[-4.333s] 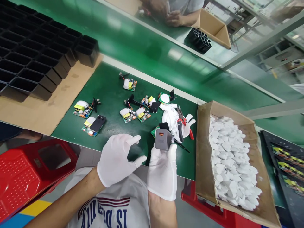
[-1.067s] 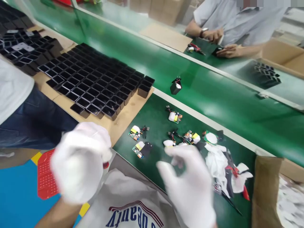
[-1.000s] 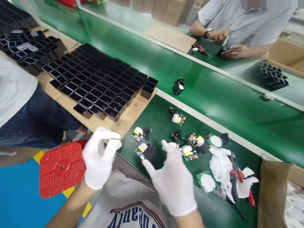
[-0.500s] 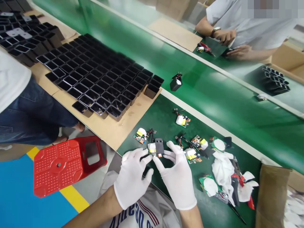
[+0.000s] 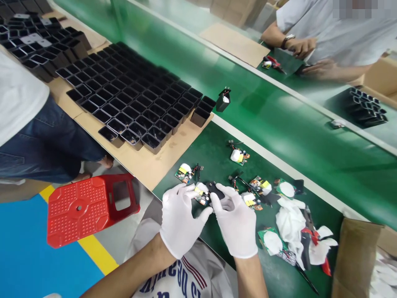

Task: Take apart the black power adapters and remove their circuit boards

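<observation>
My gloved left hand (image 5: 183, 219) has its fingers on a small circuit board (image 5: 203, 195) with a white pad and yellow tape. In my gloved right hand (image 5: 235, 219) is a black plastic end plate (image 5: 214, 189), pinched beside the board. Both parts are just above the green bench, partly hidden by my fingers. To the left of them lies another wired circuit board (image 5: 185, 173). More such boards (image 5: 252, 200) lie near my right hand, with black wires among them. A single board (image 5: 238, 156) is farther back.
Rows of black open boxes (image 5: 133, 97) stand on cardboard (image 5: 173, 153). On the belt (image 5: 248, 107) rides a black box (image 5: 222, 100) with wires. White cloth (image 5: 290, 221), red-handled pliers (image 5: 313, 236) and a carton (image 5: 355, 252) are at right. A red stool (image 5: 77, 209) and a standing person are at left.
The black end plate, upright between my hands before, is now tilted over to the right beside the circuit board. The black box on the belt has shifted left.
</observation>
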Tool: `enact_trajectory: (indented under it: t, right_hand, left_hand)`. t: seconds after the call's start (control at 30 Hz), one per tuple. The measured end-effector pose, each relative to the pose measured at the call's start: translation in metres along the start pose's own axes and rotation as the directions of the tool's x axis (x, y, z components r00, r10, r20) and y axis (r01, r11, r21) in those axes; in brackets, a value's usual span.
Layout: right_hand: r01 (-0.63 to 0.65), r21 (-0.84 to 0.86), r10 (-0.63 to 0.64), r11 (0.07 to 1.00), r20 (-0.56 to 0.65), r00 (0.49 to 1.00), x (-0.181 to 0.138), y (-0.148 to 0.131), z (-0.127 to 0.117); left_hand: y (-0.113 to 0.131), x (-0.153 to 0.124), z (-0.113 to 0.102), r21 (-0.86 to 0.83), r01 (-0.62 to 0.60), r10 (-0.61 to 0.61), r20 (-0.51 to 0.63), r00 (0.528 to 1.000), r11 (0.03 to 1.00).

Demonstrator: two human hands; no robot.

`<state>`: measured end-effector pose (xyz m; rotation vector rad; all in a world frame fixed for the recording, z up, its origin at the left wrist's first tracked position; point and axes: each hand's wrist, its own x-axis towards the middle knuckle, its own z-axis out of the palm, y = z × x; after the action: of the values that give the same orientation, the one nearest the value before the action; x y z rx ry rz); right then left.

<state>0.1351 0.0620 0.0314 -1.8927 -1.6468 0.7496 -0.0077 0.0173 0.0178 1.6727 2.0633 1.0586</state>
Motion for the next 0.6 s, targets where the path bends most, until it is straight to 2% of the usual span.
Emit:
enact_trajectory:
  t: [0.17, 0.27, 0.33, 0.4, 0.5, 0.6]
  right_hand:
    - [-0.091, 0.198, 0.091, 0.976, 0.006, 0.996, -0.006, 0.015, 0.012]
    - [-0.103, 0.159, 0.116, 0.982, -0.077, 0.990, -0.008, 0.011, 0.019]
    - [-0.079, 0.089, 0.092, 0.993, -0.146, 0.985, -0.012, 0.005, 0.020]
    - [-0.047, 0.070, 0.058, 0.996, -0.159, 0.986, -0.018, -0.003, 0.021]
    - [-0.068, 0.228, 0.092, 0.971, -0.098, 0.991, -0.028, -0.010, 0.022]
    - [-0.135, 0.444, 0.167, 0.886, -0.033, 0.985, -0.034, -0.012, 0.022]
  left_hand:
    - [0.005, -0.003, 0.013, -0.006, 0.029, -0.029, -0.128, 0.991, 1.000]
    - [0.004, -0.008, 0.018, -0.026, 0.008, -0.012, -0.180, 0.984, 1.000]
    - [0.003, -0.011, 0.019, -0.052, 0.007, -0.017, -0.189, 0.982, 0.999]
    - [0.003, -0.016, 0.018, -0.096, 0.011, -0.028, -0.182, 0.983, 0.995]
    - [0.005, -0.024, 0.017, -0.273, -0.029, -0.017, -0.163, 0.986, 0.962]
    - [0.007, -0.031, 0.019, -0.471, -0.165, 0.048, -0.250, 0.967, 0.867]
